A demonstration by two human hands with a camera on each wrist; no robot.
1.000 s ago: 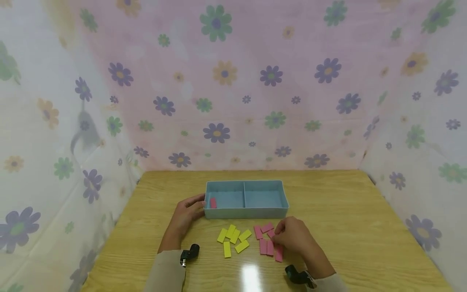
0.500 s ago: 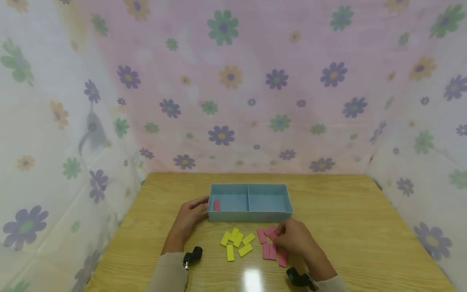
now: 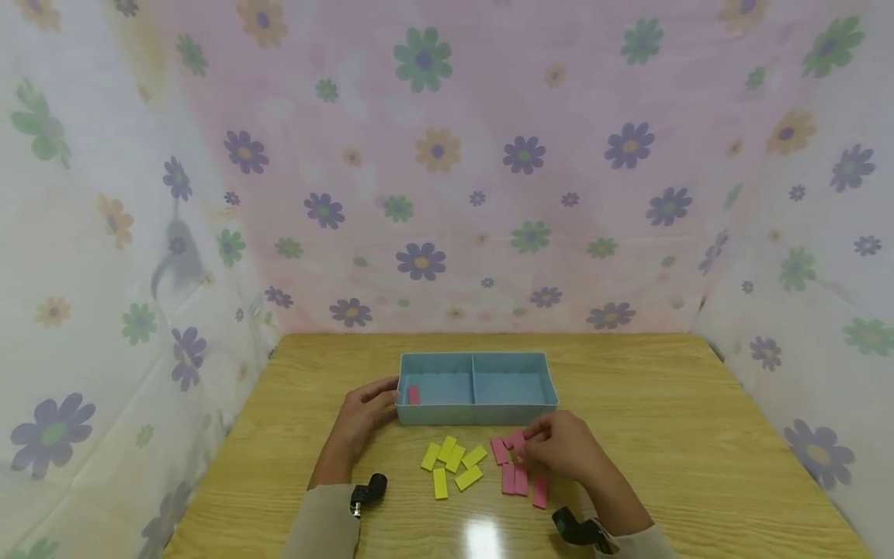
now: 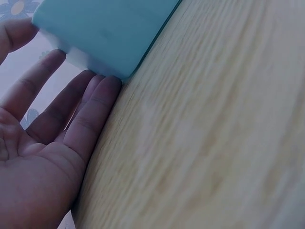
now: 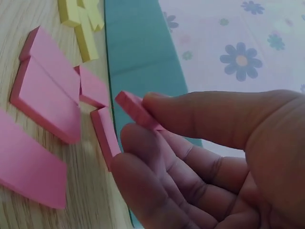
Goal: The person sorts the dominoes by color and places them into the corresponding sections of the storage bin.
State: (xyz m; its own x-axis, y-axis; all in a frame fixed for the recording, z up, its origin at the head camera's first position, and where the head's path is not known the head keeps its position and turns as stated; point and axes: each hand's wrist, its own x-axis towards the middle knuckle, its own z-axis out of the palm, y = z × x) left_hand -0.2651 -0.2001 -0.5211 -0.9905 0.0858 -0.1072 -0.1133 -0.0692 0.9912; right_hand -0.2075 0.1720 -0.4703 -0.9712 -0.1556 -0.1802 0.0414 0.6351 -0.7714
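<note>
A light-blue box [image 3: 478, 415] with two compartments stands on the table. One pink block [image 3: 414, 395] is in its left compartment. My left hand [image 3: 365, 413] is at the box's left end; in the left wrist view its fairly straight fingertips [image 4: 109, 85] touch the end wall. Between thumb and fingertips my right hand [image 3: 564, 446] pinches a small pink block [image 5: 136, 110], held just above the table. Several other pink blocks [image 3: 508, 479] lie flat beside and beneath this hand, partly hidden by it in the head view.
Several yellow blocks [image 3: 440, 484] lie in a loose cluster left of the pink ones, in front of the box. The wooden table [image 3: 628, 388] is enclosed by flower-print cloth [image 3: 482, 155] at the back and sides.
My right hand has lifted slightly from the pink pile and shifted toward the box, with a pink block pinched in it. The left hand stays at the box's end. The head view has shifted a little.
</note>
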